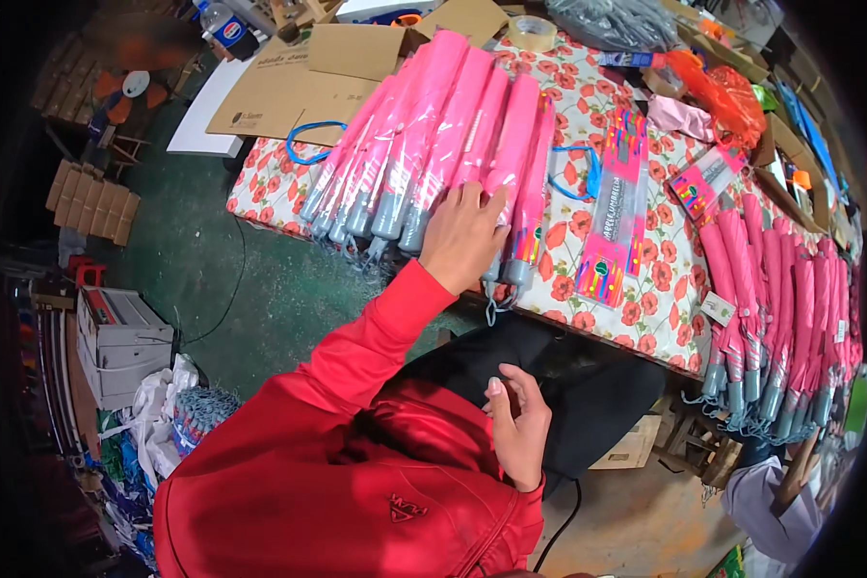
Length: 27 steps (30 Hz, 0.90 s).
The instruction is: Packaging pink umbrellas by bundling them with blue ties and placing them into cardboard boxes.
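Starting at the far left, seeing a stack of brown cardboard (92,200) on the green floor (270,279), then a pale gray box (123,352) lower down. Finding a messy white bag (159,414) next, just beside a blue-gray bundle (202,414). Going right, spotting a bottle (231,31) of dark drink at the top, then a flat brown box (289,91) near it. Seeing a thin blue loop (303,144) right by the big pile of pink umbrellas (433,125). Lying side by side in clear wrap on the flowered tablecloth (665,246), gray handles toward the lap. Resting the left hand (464,231) palm down on the right part of this pile, fingers a little apart, touching the wrap near the handles; not being able to tell about a grip. Holding the right hand (522,424) bare above the dark trousers (607,405), half curled, with a small gap from thumb to fingers. Passing a roll of tape (532,34) at the top, then a bright, flat, clear sleeve (615,207) on the cloth. Farther right, seeing a crinkly orange-red bag (718,91), then more pink umbrellas (790,308) in a second pile.
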Each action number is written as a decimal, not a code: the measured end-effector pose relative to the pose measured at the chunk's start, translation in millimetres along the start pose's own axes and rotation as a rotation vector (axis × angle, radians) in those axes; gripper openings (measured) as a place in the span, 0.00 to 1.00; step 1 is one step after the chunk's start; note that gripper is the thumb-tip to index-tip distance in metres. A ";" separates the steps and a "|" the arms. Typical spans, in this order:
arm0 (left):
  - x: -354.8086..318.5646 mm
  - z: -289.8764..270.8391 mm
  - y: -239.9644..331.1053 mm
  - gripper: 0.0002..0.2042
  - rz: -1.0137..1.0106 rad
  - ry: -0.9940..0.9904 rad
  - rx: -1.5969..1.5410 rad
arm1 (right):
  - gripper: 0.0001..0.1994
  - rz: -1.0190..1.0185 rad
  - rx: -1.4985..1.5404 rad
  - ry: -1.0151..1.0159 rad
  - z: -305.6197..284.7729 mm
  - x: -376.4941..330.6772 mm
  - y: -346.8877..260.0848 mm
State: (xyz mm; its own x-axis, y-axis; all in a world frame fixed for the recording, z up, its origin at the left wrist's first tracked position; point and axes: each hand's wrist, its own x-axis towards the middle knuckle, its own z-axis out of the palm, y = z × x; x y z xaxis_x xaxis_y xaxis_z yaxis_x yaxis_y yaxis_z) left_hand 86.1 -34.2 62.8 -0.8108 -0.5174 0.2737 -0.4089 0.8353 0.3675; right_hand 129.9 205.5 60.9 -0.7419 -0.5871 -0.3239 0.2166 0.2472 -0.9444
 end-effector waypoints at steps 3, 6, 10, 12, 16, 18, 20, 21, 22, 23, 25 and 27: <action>0.4 11.5 1.4 0.22 0.047 -0.090 0.078 | 0.13 0.013 -0.011 0.006 -3.9 -1.6 2.9; -5.1 16.5 4.1 0.19 0.109 0.025 0.062 | 0.13 0.022 -0.021 -0.006 -7.1 -1.1 3.9; -4.5 14.6 25.9 0.13 0.263 0.254 -0.143 | 0.13 0.038 -0.031 -0.026 -11.0 5.3 5.3; -9.1 13.1 53.1 0.11 0.196 0.134 -0.362 | 0.13 0.049 -0.041 -0.038 -12.7 8.2 6.9; 5.4 48.4 82.7 0.09 0.081 -0.169 -0.321 | 0.13 0.033 -0.021 -0.028 -13.7 9.4 12.1; 18.9 71.5 84.2 0.14 0.010 -0.210 -0.111 | 0.13 0.005 0.003 -0.012 -15.4 11.4 12.1; 24.6 91.4 83.5 0.14 -0.001 -0.232 -0.123 | 0.13 0.017 0.012 -0.008 -21.6 11.2 11.9; 27.4 98.8 82.9 0.15 -0.011 -0.259 -0.135 | 0.13 0.033 0.022 -0.004 -24.6 10.6 11.0; 30.1 105.9 81.6 0.16 -0.022 -0.286 -0.147 | 0.13 0.049 0.032 0.001 -27.2 10.5 9.9; 32.7 112.7 79.4 0.16 -0.032 -0.313 -0.161 | 0.13 0.066 0.041 0.007 -29.0 11.5 8.5; 35.3 121.7 76.3 0.14 -0.080 -0.393 -0.251 | 0.12 0.067 0.056 0.026 -33.7 16.9 6.0; 31.2 125.2 80.4 0.14 -0.056 -0.363 -0.251 | 0.12 0.078 0.076 0.067 -42.6 23.9 1.9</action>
State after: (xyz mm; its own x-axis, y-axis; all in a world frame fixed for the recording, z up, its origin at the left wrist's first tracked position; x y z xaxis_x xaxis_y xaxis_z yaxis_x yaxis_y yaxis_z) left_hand -24.6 40.1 -10.4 -0.9031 -0.4244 -0.0663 -0.3786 0.7136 0.5894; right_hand 85.5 224.8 53.7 -0.7612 -0.5145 -0.3949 0.3213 0.2297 -0.9187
